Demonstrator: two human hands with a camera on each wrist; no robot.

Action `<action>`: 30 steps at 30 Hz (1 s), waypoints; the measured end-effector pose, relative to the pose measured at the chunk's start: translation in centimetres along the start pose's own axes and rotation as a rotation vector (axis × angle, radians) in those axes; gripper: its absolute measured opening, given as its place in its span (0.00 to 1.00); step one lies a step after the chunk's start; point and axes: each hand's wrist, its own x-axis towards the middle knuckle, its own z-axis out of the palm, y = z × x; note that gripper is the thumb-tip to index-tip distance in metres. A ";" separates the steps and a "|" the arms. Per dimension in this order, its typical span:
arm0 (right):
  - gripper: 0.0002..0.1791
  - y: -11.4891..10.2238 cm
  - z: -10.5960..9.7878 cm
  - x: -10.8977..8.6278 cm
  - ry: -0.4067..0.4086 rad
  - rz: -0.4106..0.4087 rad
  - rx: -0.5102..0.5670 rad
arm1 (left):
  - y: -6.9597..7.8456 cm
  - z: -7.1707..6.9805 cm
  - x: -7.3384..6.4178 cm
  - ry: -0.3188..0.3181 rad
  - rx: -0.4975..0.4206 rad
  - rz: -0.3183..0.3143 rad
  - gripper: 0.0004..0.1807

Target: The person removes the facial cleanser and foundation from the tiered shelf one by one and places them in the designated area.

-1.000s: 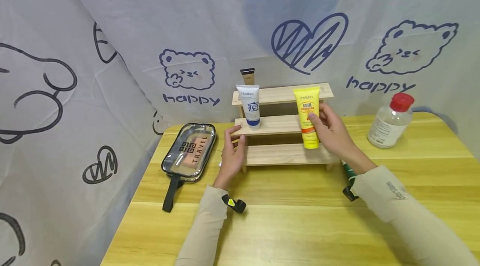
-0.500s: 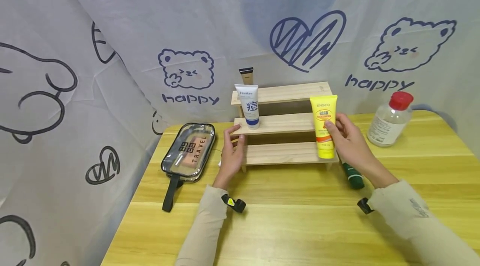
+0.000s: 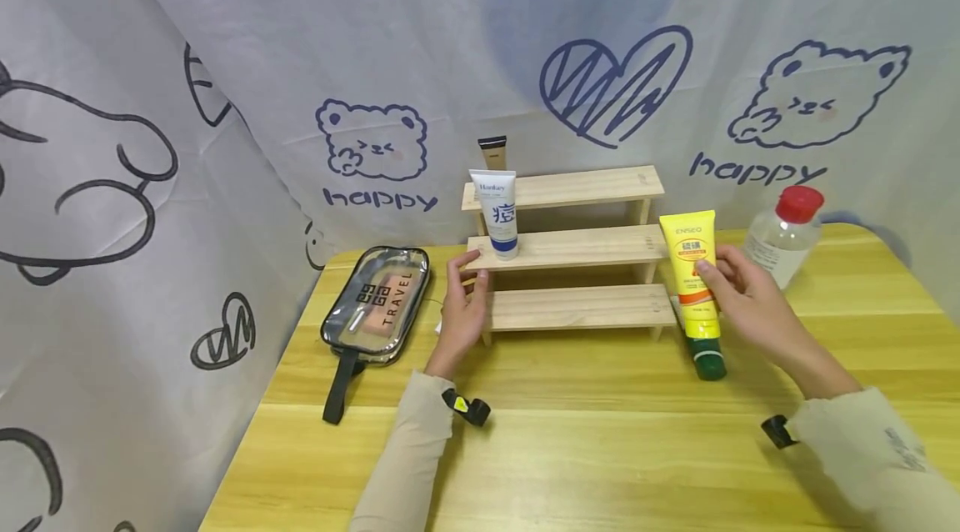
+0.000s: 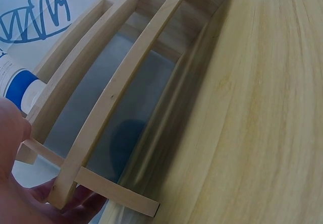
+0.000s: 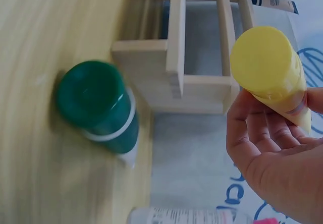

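My right hand (image 3: 753, 311) holds a yellow ENSEO tube (image 3: 690, 265) upright, cap down, off the right end of the three-step wooden rack (image 3: 577, 308). In the right wrist view, the thumb and fingers pinch the yellow tube (image 5: 267, 65) above its round cap. My left hand (image 3: 462, 311) grips the left end of the rack, its fingers partly hidden behind the wood in the left wrist view. A white tube with a blue band (image 3: 498, 211) stands on the middle step. Behind it, a beige tube with a black end (image 3: 493, 153) shows on the top step.
A green-capped tube (image 5: 96, 95) lies on the table beside the rack's right end. A clear bottle with a red cap (image 3: 791, 236) stands right of my right hand. To the left lies a clear TRAVEL pouch (image 3: 378, 303). A printed cloth hangs behind.
My right hand has carried the yellow tube rightward and a little lower, from in front of the steps to past their right end. My left hand stays on the rack.
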 end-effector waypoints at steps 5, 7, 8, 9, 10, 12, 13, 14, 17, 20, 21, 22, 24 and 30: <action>0.30 1.1 -0.5 -0.7 0.009 -0.004 -0.003 | -0.1 0.0 0.0 0.003 0.008 0.015 0.20; 0.31 1.5 -0.7 -0.9 0.006 0.016 -0.015 | -0.1 0.0 -0.1 0.005 0.011 0.019 0.20; 0.33 1.7 -0.8 -1.0 0.002 0.031 -0.029 | -0.2 0.0 -0.1 0.006 0.011 0.023 0.20; 0.34 1.8 -0.9 -1.1 0.000 0.044 -0.039 | -0.2 0.0 -0.1 0.006 0.012 0.023 0.20; 0.35 2.0 -1.1 -1.2 -0.006 0.058 -0.049 | -0.2 0.0 -0.1 0.006 0.011 0.024 0.20; 0.38 2.4 -1.3 -1.3 -0.014 0.082 -0.064 | -0.2 0.0 -0.2 0.004 0.005 0.028 0.20; 0.38 2.6 -1.5 -1.4 -0.014 0.086 -0.071 | -0.2 0.1 -0.2 0.004 0.002 0.030 0.20; 0.38 2.8 -1.6 -1.5 -0.016 0.090 -0.075 | -0.2 0.1 -0.2 0.003 -0.002 0.031 0.20; 0.39 3.4 -1.9 -1.7 -0.018 0.103 -0.077 | -0.2 0.1 -0.1 0.000 -0.006 0.033 0.21; 0.40 4.0 -2.0 -1.8 -0.028 0.123 -0.079 | -0.2 0.0 0.0 -0.001 -0.002 0.028 0.21; 0.41 4.2 -2.0 -1.9 -0.032 0.133 -0.083 | -0.2 0.0 0.0 -0.001 -0.001 0.028 0.21; 0.41 4.3 -2.1 -1.9 -0.041 0.142 -0.087 | -0.2 0.0 0.0 -0.002 -0.001 0.028 0.21; 0.42 4.8 -2.2 -2.1 -0.056 0.151 -0.093 | -0.2 0.0 0.0 0.000 0.003 0.025 0.20; 0.43 5.9 -2.7 -2.5 -0.110 0.179 -0.126 | 0.0 0.0 0.0 -0.002 -0.005 0.021 0.20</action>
